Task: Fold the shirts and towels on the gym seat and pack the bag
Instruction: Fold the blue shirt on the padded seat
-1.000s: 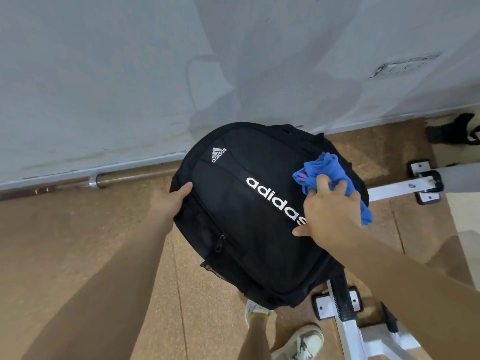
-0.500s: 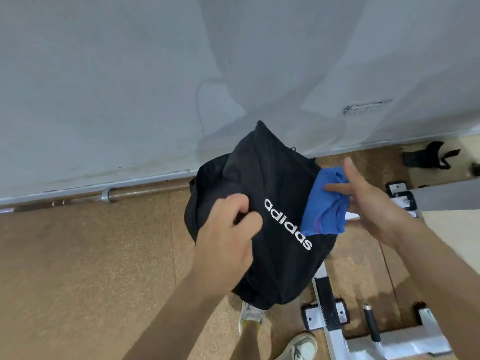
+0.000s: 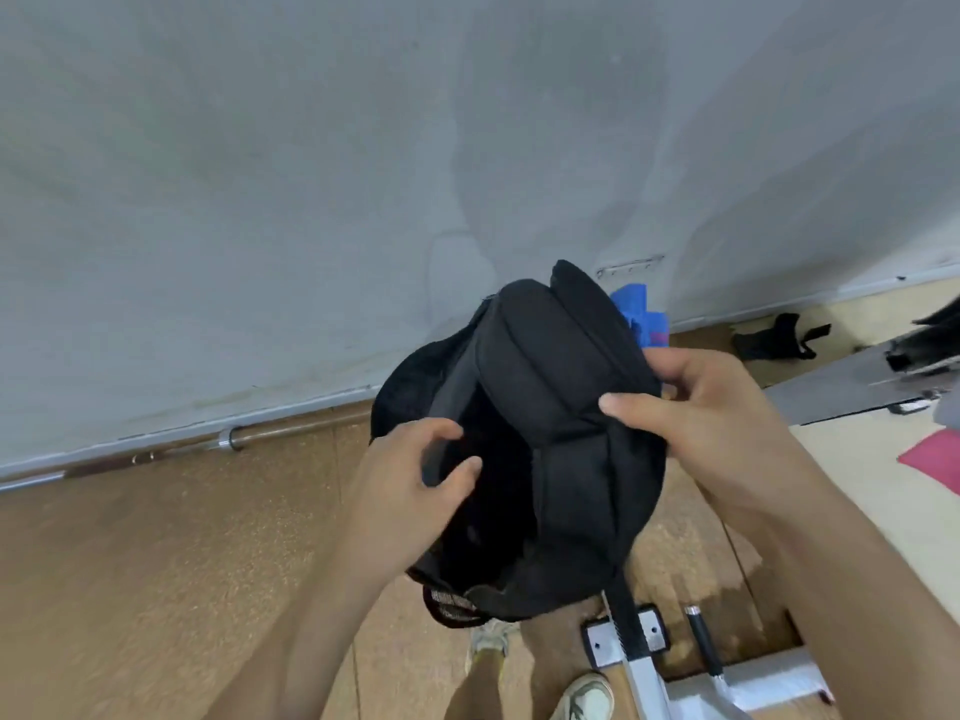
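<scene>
The black backpack (image 3: 545,407) is held up in front of me, turned so its padded back and a strap face the camera. My left hand (image 3: 410,491) grips the strap and edge on its near left side. My right hand (image 3: 706,423) pinches the right edge of the bag with thumb and fingers. A blue cloth (image 3: 641,317) sticks out behind the bag's upper right, partly hidden by it; whether my right hand also holds the cloth is not visible.
A grey wall stands close behind. A barbell (image 3: 228,439) lies along the wall base on the brown floor. The white bench frame (image 3: 649,667) is below right, near my shoes. A black wrap (image 3: 774,337) lies far right, with a pink item (image 3: 935,459) on the pale surface.
The bag has been turned round, so its logo side now faces away. The blue cloth has shifted from the bag's front to behind its upper right. Both hands now grip the bag's edges.
</scene>
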